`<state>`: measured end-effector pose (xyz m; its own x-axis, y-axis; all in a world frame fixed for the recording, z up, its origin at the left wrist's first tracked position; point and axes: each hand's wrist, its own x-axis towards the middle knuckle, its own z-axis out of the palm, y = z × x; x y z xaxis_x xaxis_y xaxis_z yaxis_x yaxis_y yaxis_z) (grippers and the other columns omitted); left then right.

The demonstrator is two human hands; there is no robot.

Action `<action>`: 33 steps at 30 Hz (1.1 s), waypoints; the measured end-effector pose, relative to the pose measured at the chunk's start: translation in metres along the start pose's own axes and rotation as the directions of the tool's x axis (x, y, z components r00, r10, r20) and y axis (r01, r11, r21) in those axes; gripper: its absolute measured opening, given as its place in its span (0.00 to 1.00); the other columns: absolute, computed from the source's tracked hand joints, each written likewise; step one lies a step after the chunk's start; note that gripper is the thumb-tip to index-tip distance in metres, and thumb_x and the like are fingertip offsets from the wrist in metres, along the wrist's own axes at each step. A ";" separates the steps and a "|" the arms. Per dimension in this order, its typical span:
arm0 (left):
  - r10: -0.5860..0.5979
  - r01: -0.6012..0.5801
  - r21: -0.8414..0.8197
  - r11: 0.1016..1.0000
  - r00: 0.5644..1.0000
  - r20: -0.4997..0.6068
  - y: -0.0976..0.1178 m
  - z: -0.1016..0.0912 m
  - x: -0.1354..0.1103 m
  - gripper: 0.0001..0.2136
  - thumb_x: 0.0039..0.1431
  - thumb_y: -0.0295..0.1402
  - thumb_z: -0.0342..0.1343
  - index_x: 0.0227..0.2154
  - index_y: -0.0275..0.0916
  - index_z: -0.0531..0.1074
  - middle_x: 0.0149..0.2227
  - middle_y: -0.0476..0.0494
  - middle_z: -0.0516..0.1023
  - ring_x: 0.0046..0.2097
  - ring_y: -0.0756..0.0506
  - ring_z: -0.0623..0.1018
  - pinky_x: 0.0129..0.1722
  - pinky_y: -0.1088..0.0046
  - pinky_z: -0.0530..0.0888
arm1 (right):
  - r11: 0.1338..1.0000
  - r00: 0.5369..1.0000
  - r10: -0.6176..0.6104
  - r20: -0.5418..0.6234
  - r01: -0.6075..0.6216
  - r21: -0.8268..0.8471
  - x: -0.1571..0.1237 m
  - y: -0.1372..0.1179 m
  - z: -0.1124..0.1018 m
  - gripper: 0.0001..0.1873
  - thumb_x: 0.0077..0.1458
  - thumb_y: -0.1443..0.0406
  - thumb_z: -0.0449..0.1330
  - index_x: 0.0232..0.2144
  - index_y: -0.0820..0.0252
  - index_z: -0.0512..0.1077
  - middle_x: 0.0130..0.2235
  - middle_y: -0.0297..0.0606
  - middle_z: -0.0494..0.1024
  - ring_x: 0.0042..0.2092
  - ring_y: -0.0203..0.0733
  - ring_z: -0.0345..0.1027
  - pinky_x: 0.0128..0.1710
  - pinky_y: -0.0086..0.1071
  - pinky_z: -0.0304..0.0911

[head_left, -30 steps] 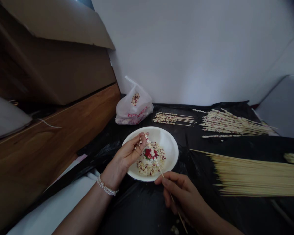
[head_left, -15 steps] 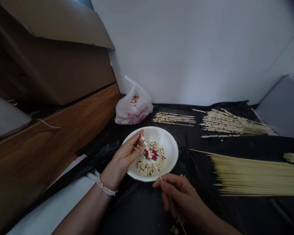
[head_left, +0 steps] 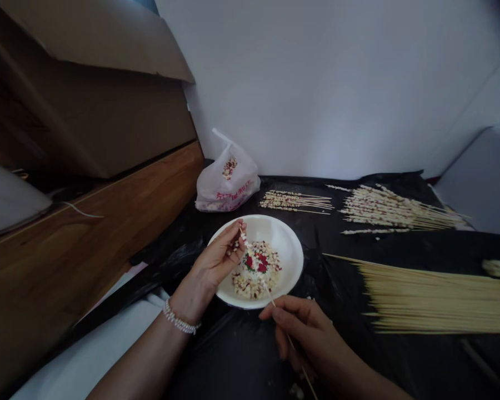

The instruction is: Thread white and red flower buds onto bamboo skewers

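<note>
Head view — right hand [head_left: 300, 329] grips one skewer [head_left: 263, 282], left hand [head_left: 216, 261] pinches its tip over one bowl [head_left: 295, 250].

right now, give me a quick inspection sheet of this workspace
surface: black plastic sheet, crumpled.
job's things: white bowl of small pieces, pale and red; one part-loaded skewer over it.
clutter: loaded skewers in two piles, bare skewers in a heap, plastic bag at the back.
hands: left hand pinches the skewer's loaded tip; right hand grips its bare end.
cables: one thin pale cord on the wooden ledge.
surroundings: cardboard box, white wall.
</note>
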<state>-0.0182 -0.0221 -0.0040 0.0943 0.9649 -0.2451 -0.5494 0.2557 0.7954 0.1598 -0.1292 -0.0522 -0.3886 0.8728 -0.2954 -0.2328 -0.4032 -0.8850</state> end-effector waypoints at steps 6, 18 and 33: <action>-0.049 0.044 -0.068 0.997 0.996 -0.080 0.000 0.003 0.001 0.14 0.53 0.16 0.61 0.40 0.39 0.81 0.44 0.46 0.83 0.46 0.49 0.80 0.42 0.81 0.77 | 1.000 1.000 0.020 -0.020 -0.019 0.016 0.000 -0.002 0.001 0.19 0.55 0.51 0.64 0.34 0.61 0.78 0.17 0.26 0.70 0.14 0.25 0.52 0.14 0.22 0.42; -0.083 0.050 -0.177 0.983 0.979 -0.185 -0.002 0.006 0.015 0.17 0.55 0.16 0.60 0.46 0.38 0.79 0.34 0.47 0.81 0.29 0.54 0.77 0.29 0.84 0.76 | 0.999 0.999 0.037 -0.028 -0.037 0.006 -0.001 -0.003 0.002 0.19 0.52 0.50 0.64 0.34 0.60 0.77 0.16 0.26 0.69 0.14 0.26 0.53 0.13 0.22 0.41; -0.057 0.026 -0.124 0.992 0.965 -0.255 0.000 0.018 0.009 0.12 0.62 0.14 0.52 0.33 0.30 0.78 0.29 0.45 0.80 0.26 0.55 0.78 0.29 0.86 0.77 | 0.999 0.998 0.032 -0.046 -0.032 0.012 -0.001 -0.003 0.004 0.21 0.51 0.48 0.64 0.34 0.61 0.76 0.15 0.25 0.69 0.14 0.26 0.51 0.13 0.23 0.41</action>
<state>-0.0022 -0.0127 0.0039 -0.0898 0.9014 -0.4235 -0.6455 0.2711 0.7140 0.1570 -0.1306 -0.0479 -0.3542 0.8711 -0.3403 -0.2310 -0.4341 -0.8708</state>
